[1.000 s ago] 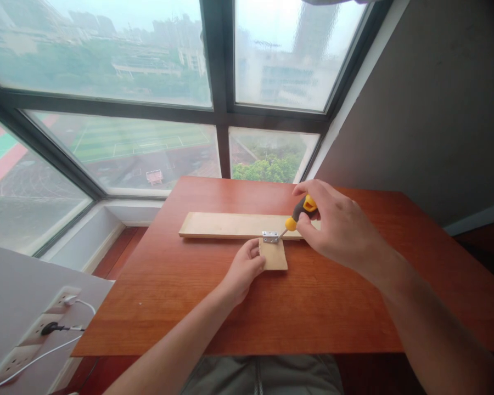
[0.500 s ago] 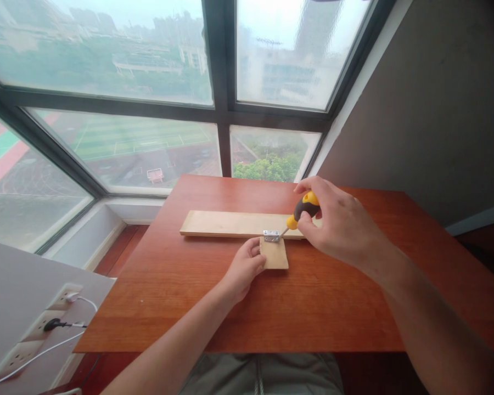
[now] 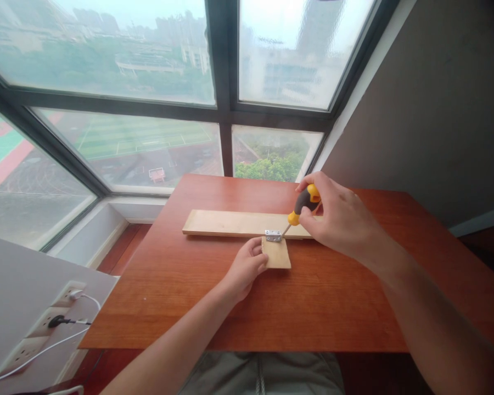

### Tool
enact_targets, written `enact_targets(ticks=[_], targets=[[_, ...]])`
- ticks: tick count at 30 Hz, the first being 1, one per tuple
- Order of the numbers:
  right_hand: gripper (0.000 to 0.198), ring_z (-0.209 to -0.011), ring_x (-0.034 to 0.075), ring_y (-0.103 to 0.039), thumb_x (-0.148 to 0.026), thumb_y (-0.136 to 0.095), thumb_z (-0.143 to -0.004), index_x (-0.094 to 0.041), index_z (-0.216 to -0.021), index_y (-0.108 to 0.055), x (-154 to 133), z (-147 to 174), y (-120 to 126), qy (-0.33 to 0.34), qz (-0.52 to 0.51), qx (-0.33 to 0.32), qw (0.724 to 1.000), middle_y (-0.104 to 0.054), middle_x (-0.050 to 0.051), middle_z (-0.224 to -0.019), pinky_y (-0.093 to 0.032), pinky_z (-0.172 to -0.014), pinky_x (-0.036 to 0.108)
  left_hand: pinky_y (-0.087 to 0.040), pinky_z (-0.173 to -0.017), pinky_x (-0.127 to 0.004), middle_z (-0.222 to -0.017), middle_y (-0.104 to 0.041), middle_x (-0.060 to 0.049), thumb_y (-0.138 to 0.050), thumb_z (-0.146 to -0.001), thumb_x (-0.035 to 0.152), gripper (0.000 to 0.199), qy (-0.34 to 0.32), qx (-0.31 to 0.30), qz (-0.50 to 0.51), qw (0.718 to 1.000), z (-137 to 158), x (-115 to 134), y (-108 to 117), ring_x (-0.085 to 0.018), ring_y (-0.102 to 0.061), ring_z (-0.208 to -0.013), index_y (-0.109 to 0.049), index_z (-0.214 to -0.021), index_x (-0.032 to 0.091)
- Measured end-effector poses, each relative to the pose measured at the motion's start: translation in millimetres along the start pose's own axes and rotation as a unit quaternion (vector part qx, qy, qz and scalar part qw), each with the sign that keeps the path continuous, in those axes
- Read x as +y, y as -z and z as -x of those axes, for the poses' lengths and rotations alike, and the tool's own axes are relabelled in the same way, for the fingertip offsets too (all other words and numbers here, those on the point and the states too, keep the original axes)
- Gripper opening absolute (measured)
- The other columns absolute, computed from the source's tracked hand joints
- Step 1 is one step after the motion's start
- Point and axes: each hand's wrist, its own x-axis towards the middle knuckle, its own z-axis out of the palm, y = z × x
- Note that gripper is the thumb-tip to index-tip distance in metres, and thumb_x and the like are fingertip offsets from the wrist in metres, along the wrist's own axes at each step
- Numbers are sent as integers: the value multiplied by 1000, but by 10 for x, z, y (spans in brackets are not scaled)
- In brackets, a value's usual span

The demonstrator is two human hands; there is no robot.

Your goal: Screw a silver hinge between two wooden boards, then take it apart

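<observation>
My right hand (image 3: 333, 211) is closed round the yellow and dark grey handle of a screwdriver (image 3: 305, 204). The screwdriver slants down to the left, its tip at the right end of a silver metal hinge (image 3: 273, 236). That hinge lies across the far edge of a small square wooden piece (image 3: 279, 257), against the near edge of a long pale wooden board (image 3: 230, 224). My left hand (image 3: 249, 264) grips the left side of the small piece between thumb and fingers. Part of the long board's right end is hidden behind my right hand.
Everything rests on a reddish-brown wooden table (image 3: 181, 307). Beyond its far edge stand large windows with a dark frame (image 3: 226, 112). On the low wall at left are sockets with a black plug (image 3: 56, 321) and white cables. A grey wall (image 3: 415, 109) slopes at right.
The screwdriver's handle has turned a little in my right hand and stands slightly more upright. The whole view has shifted slightly. My left hand keeps its hold on the small wooden piece.
</observation>
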Motion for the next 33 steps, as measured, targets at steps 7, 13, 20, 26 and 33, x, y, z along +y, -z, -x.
enact_targets(ticks=[7,13,20,26,33], targets=[[24,-61,19,-56,-46,-57,-84,-24,-95,-56,-12,-46,-60,-26,59,25,998,-63,0,-72,-36,-58,30,-53,-83,-29,-110,-69,-11,-65,-66,5,48,2,0,5,1000,-5,-14,10,-21,-67,-97,-61,-112,17],[32,-75,19,-61,-24,-54,-80,-23,-112,-54,-2,-52,-34,12,19,18,1000,-68,4,-101,-41,-65,30,-53,-82,-28,-111,-69,-12,-63,-67,4,47,1,2,4,1000,-5,-13,-3,-21,-67,-98,-60,-112,15],[28,-64,20,-58,-42,-57,-84,-25,-105,-56,13,-31,-55,-14,84,35,996,-67,2,-82,-35,-57,30,-54,-81,-28,-110,-69,-11,-61,-65,1,48,10,9,-2,1000,-10,-3,-9,-20,-67,-97,-59,-111,16],[22,-71,18,-60,-28,-52,-84,-23,-105,-58,36,-112,-47,18,35,27,999,-68,3,-92,-38,-62,30,-54,-79,-27,-108,-69,-11,-59,-65,1,49,4,11,-4,1000,-13,-13,-11,-20,-67,-96,-58,-112,15],[29,-64,17,-55,-23,-55,-74,-21,-102,-61,-55,-159,35,12,26,55,998,-66,3,-82,-40,-62,30,-54,-79,-28,-109,-69,-11,-59,-64,2,50,4,8,-6,1000,-11,-15,-14,-21,-67,-96,-58,-113,15]])
